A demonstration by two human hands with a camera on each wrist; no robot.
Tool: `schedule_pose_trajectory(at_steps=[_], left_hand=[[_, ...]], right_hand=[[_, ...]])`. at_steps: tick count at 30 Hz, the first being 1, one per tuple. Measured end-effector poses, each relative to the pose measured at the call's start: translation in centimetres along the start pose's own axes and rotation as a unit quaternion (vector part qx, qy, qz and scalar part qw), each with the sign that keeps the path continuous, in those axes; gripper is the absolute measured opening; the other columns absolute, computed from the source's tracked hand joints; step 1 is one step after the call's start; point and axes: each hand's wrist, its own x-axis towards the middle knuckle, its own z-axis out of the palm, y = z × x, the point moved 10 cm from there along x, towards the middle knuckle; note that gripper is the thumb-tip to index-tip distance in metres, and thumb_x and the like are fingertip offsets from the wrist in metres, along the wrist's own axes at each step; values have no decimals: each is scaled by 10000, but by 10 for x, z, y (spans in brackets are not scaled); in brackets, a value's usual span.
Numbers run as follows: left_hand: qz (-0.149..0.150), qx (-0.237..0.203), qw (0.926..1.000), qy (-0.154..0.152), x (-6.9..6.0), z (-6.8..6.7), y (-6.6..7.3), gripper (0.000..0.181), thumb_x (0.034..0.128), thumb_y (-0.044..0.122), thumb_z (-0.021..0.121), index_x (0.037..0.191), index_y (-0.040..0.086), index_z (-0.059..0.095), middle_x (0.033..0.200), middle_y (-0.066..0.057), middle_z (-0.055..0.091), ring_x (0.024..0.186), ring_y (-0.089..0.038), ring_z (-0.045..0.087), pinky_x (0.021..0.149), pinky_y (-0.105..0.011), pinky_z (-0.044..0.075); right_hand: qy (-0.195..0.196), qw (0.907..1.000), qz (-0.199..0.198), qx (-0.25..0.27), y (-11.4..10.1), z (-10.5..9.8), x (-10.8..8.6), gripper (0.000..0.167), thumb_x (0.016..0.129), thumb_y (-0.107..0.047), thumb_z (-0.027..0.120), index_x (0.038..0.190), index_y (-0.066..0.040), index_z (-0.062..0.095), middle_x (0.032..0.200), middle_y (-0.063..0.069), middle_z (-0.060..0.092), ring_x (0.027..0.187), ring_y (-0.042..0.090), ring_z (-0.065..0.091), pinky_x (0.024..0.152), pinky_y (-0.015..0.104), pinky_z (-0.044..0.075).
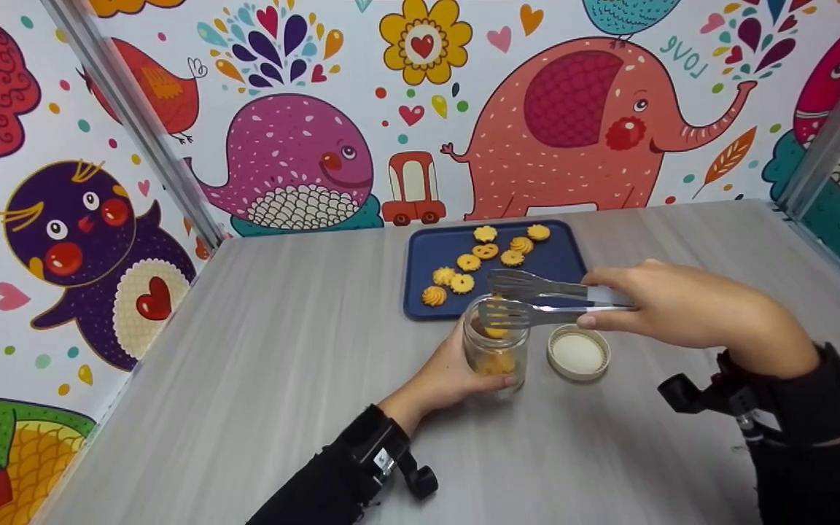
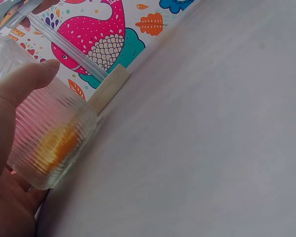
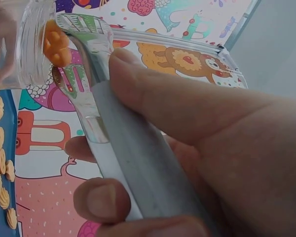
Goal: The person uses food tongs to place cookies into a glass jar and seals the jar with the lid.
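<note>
Pale grey table (image 1: 259, 350) is spreading under everything, its faint streaks running away from the viewer. Nearest, two black sleeves (image 1: 325, 474) are reaching in over it, each wrist carrying a small camera (image 1: 420, 481). The left hand (image 1: 453, 368) is gripping a clear, ribbed jar (image 1: 489, 348), its thumb crossing the front and its fingers curling behind. Some cookies (image 1: 499, 362) are lying low inside the glass. From the other side, the right hand (image 1: 690, 302) is holding metal tongs (image 1: 547, 314), thumb on one arm and fingers on the other, and their slotted tips are standing apart at the jar's mouth. One pretzel cookie (image 3: 57, 44) is sitting at that mouth, right by the tips; whether the tongs are pinching it, I cannot tell. Just right of the jar, a round lid (image 1: 578, 354) is lying on the table. Beyond, a blue tray (image 1: 420, 251) is holding nine more cookies, loosely scattered. Farthest back, a wall (image 1: 420, 109) is showing a purple whale (image 1: 296, 146), a red truck (image 1: 411, 208) and a coral elephant (image 1: 507, 160).
</note>
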Motion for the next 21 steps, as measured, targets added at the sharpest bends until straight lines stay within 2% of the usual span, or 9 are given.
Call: schedule_pose_trajectory(at_steps=[13, 21], left_hand=[[44, -46, 10000, -5, 0, 0, 3, 994, 774, 178, 956, 1584, 250, 384, 1392, 68, 633, 1295, -115, 590, 1175, -376, 408], [45, -31, 10000, -23, 0, 0, 2, 1003, 782, 174, 949, 1597, 243, 368, 1363, 47, 639, 1266, -123, 604, 1153, -372, 429]], right_hand=[[21, 9999, 81, -59, 3, 0, 0, 748, 964, -622, 699, 1444, -54, 616, 1068, -31, 743, 889, 154, 652, 794, 427, 615], [76, 9999, 59, 70, 5, -2, 1, 722, 969, -601, 708, 1434, -55, 617, 1051, -35, 737, 892, 158, 648, 792, 405, 610]])
